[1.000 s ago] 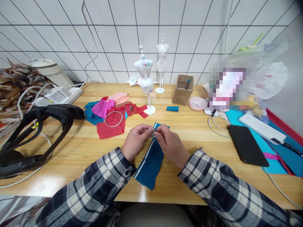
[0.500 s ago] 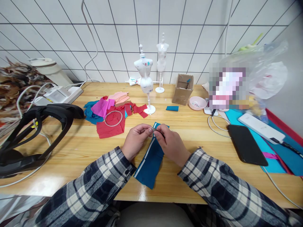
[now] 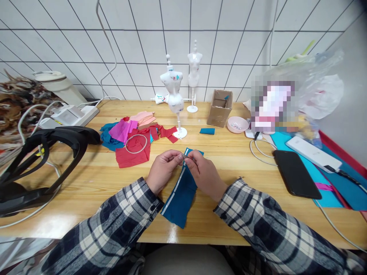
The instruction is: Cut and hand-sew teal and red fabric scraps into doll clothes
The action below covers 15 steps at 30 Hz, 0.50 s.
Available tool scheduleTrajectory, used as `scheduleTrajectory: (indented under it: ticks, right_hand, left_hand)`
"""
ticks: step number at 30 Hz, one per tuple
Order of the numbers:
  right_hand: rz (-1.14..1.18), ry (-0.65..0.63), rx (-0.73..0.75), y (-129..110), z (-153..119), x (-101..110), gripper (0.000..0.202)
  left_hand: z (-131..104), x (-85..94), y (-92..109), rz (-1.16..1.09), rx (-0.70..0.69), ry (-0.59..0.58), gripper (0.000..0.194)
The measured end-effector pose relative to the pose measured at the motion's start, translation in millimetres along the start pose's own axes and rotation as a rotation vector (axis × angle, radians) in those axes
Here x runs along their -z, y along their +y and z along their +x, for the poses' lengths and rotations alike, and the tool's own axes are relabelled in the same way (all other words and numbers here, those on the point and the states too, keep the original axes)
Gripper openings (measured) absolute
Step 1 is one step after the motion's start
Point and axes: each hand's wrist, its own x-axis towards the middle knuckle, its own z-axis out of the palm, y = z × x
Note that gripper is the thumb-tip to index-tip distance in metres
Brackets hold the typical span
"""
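Observation:
A strip of dark teal cloth [image 3: 181, 198] lies slantwise on the table, with white tape [image 3: 174, 192] in pieces along its left edge. Over its far end my left hand [image 3: 163, 168] and my right hand [image 3: 204, 170] meet, fingertips almost touching. Both are closed in a pinch around something tiny and greyish between them, too small to name. The fingers of my right hand cover part of the cloth's far end. Just past my hands stands a white mini dress form [image 3: 174, 89].
Red cloth [image 3: 133, 152] with a metal ring [image 3: 136, 144] and coloured scraps lies left. A second dress form [image 3: 194, 68], cardboard box [image 3: 220, 110] and pink bowl [image 3: 237, 125] stand behind. A phone [image 3: 296, 173] lies right, a black headset frame [image 3: 43, 168] left.
The whole view has shifted very slightly. My hands keep their pinch over the far end of the cloth, and the cloth lies as before.

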Motion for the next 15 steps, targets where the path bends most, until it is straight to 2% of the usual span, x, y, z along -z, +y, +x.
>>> scheduleTrajectory:
  ticks: [6,11,15]
  right_hand:
    - [-0.019,0.018,0.019,-2.0,-1.1,-0.4,0.023]
    - [0.003,0.069,-0.021,3.0,3.1,8.0,0.023]
    - [-0.008,-0.005,0.008,7.7,5.5,15.7,0.022]
  left_hand:
    - [-1.4,-2.5,3.5,0.002,0.013,-0.006,0.023]
    - [-0.4,-1.2,4.6,0.021,0.012,0.01,0.024]
    - [1.3,1.7,3.2,0.052,-0.013,0.008,0.021]
